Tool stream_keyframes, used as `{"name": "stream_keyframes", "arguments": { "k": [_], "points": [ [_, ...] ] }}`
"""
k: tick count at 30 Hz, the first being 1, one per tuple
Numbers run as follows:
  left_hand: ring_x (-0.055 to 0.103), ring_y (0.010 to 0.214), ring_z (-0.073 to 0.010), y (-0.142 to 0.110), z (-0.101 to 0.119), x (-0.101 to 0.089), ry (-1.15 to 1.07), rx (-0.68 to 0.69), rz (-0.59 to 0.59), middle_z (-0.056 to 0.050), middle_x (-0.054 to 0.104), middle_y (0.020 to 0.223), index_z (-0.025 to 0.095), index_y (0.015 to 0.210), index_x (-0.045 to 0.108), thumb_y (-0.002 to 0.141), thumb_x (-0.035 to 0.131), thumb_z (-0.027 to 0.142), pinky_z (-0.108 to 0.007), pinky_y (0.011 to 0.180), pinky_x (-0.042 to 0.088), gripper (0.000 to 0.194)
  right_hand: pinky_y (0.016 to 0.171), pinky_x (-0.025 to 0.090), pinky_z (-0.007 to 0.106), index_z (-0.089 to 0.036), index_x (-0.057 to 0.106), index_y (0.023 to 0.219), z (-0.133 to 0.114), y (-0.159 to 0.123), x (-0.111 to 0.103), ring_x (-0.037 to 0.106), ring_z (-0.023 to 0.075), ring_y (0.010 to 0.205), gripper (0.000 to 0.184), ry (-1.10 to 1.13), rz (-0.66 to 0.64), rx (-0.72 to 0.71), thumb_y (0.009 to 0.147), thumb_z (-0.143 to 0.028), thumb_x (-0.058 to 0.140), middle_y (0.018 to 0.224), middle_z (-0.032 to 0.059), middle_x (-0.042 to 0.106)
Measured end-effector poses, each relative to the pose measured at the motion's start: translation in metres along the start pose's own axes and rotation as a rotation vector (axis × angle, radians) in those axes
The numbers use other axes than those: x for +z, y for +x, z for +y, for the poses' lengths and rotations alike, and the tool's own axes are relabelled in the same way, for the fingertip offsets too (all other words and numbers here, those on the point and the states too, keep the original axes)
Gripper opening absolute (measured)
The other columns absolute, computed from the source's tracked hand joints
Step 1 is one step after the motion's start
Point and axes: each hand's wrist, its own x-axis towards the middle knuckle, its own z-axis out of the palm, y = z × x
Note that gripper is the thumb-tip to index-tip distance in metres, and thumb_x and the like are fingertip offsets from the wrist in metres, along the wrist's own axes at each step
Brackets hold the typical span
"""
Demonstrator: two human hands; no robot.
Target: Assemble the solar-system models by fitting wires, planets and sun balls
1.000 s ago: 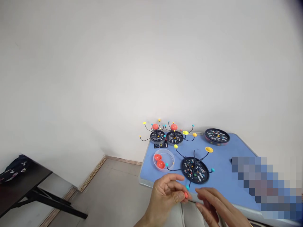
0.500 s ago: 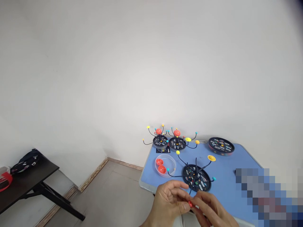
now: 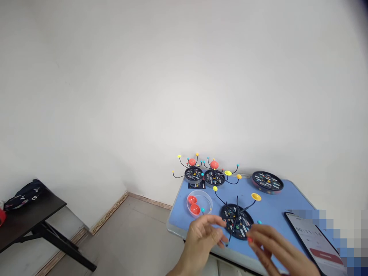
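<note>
My left hand (image 3: 202, 243) hangs at the near side of the blue table, fingers curled and apart, holding nothing I can see. Its fingertips are close to the near wire arms of a black disc-based planet model (image 3: 237, 221). My right hand (image 3: 274, 245) pinches a small red piece (image 3: 250, 239) at its fingertips, just right of that disc. A clear round dish (image 3: 199, 203) holds two red half-spheres. Two assembled models (image 3: 194, 174) stand at the back.
A loose black disc (image 3: 267, 181) lies at the table's back right. A phone (image 3: 312, 241) showing a timer rests at the right. The blue table (image 3: 178, 214) ends at a pale edge with floor beyond. A dark side table (image 3: 31, 214) holds a bag at far left.
The red piece has passed from between my two hands into my right hand's fingertips. My hands have moved apart. The view has shifted, bringing the phone into sight.
</note>
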Motion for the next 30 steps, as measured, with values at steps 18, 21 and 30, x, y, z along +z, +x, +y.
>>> {"name": "stream_keyframes", "arguments": {
  "k": [18,21,30],
  "points": [
    [0.063,0.093,-0.02,0.08,-0.077,0.011,0.41,0.088,0.071,-0.012,0.062,0.114,0.015,0.125,0.053,0.089,0.049,0.024,-0.035,0.088,0.051,0.038,0.05,0.037,0.026,-0.015,0.074,0.076,0.09,0.066,0.004,0.051,0.0126,0.057,0.026,0.716,-0.407,1.108,0.067,-0.039,0.076,0.066,0.0022,0.061],
    [0.064,0.09,-0.0188,0.083,-0.077,0.014,0.401,0.034,0.031,-0.013,0.062,0.112,0.011,0.13,0.049,0.091,0.047,0.022,-0.033,0.085,0.052,0.041,0.05,0.035,0.025,-0.014,0.074,0.076,0.097,0.069,0.012,0.05,0.0117,0.056,0.025,0.686,-0.444,1.106,0.067,-0.038,0.075,0.065,0.0016,0.061],
    [0.064,0.084,-0.0189,0.093,-0.089,0.021,0.391,0.02,0.05,-0.014,0.058,0.125,0.015,0.125,0.055,0.09,0.049,0.025,-0.034,0.08,0.053,0.038,0.047,0.031,0.026,-0.016,0.075,0.073,0.109,0.069,0.038,0.044,0.0113,0.049,0.026,0.476,-0.6,0.998,0.062,-0.039,0.073,0.053,-0.0019,0.058]
  ]
}}
